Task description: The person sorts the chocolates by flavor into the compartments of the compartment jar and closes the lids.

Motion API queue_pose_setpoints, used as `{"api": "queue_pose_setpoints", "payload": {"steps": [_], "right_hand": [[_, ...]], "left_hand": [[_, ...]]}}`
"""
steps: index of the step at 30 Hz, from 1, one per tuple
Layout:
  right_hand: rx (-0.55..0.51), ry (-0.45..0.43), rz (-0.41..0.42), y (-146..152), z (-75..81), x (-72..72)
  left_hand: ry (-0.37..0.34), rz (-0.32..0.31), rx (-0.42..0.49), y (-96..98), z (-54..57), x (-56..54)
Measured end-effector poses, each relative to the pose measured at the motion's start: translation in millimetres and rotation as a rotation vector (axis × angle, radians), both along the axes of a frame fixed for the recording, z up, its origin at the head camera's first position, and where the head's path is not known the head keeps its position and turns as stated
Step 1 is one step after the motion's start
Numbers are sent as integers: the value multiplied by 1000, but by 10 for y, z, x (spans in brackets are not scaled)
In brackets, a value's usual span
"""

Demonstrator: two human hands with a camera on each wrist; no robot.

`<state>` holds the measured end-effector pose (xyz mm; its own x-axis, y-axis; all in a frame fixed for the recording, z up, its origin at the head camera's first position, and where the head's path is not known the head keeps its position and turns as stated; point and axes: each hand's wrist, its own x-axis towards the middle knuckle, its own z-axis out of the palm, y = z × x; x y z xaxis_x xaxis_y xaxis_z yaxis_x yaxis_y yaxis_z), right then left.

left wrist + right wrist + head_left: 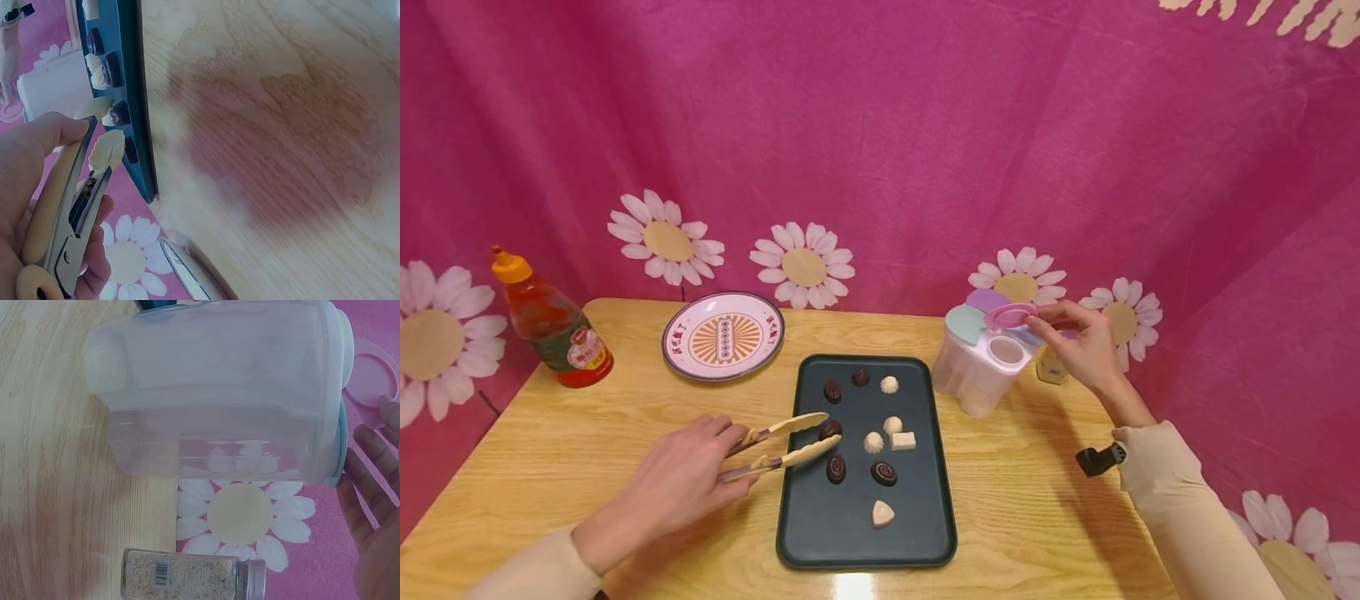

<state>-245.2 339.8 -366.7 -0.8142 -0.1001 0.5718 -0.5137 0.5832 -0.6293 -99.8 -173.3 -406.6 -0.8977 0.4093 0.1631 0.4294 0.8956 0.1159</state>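
Note:
My left hand grips a pair of cream-tipped tongs reaching over the dark tray from its left side. Their spread tips lie on either side of a dark chocolate. Several more dark and white chocolates, among them a swirled oval and a white triangle, lie on the tray. At the right, my right hand pinches a raised pink lid on a clear container. Below that lid shows a round opening; green and purple lids lie beside it.
Left of the tray's far end lies a patterned plate. A red sauce bottle with a yellow cap stands at the far left. Behind the container is a small jar of grains. Pink flowered cloth hangs along the table's back edge.

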Motion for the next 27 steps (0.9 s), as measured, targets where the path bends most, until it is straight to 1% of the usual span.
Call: {"api": "queue_pose_setpoints", "payload": {"steps": [4,6,13,15,17,20,24,27], "right_hand": [[10,-13,-18,11,5,8],[19,-8,-30,64,-57,-50],[8,13,-13,60,-67,-61],[8,13,-15,56,-67,-61],[8,11,-15,54,-65,-57],[7,6,-17,54,-58,-51],[7,2,-18,49,-44,-39],[10,2,-19,48,-40,-38]], "left_hand": [[-6,-11,-14,34,-21,-28],[-9,-12,-17,47,-31,-34],[-72,10,-19,71,-42,-51],[-77,10,-18,71,-38,-53],[-66,5,-10,66,-34,-61],[-16,-12,7,60,-26,-90],[53,-33,33,76,0,-151],[72,-40,52,124,38,-210]]}}
